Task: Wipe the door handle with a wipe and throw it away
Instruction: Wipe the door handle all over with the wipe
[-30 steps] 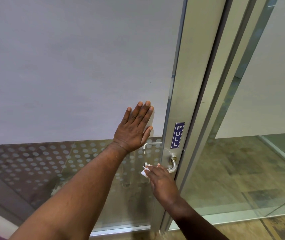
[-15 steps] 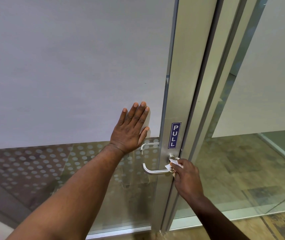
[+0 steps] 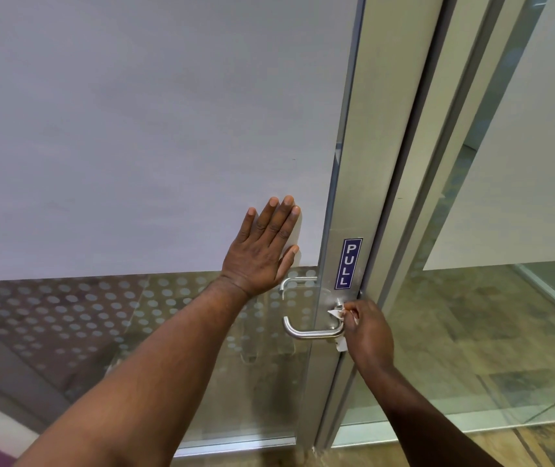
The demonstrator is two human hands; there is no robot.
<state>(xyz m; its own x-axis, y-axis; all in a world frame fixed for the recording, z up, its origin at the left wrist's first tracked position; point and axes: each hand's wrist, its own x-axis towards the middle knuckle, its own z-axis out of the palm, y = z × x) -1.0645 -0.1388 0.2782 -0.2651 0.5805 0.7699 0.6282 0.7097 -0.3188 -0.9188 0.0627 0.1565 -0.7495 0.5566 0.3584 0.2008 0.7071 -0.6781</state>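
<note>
A white wipe (image 3: pixel 341 345) is pinched in the right hand (image 3: pixel 369 332), its fingers (image 3: pixel 353 310) clamped on it and pressed against the handle (image 3: pixel 310 333) at its root by the door frame (image 3: pixel 347 264). Farther off, the left hand (image 3: pixel 262 251) is laid flat on the frosted glass (image 3: pixel 134 129), fingers straight and together, beside a blue PULL sign (image 3: pixel 348 263).

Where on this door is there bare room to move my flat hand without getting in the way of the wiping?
Free: the frosted panel above and left of the left hand, and the dotted glass below it, left of the door handle. Crowded: the metal stile under the PULL sign, where the right hand presses the wipe at the handle's base.
</note>
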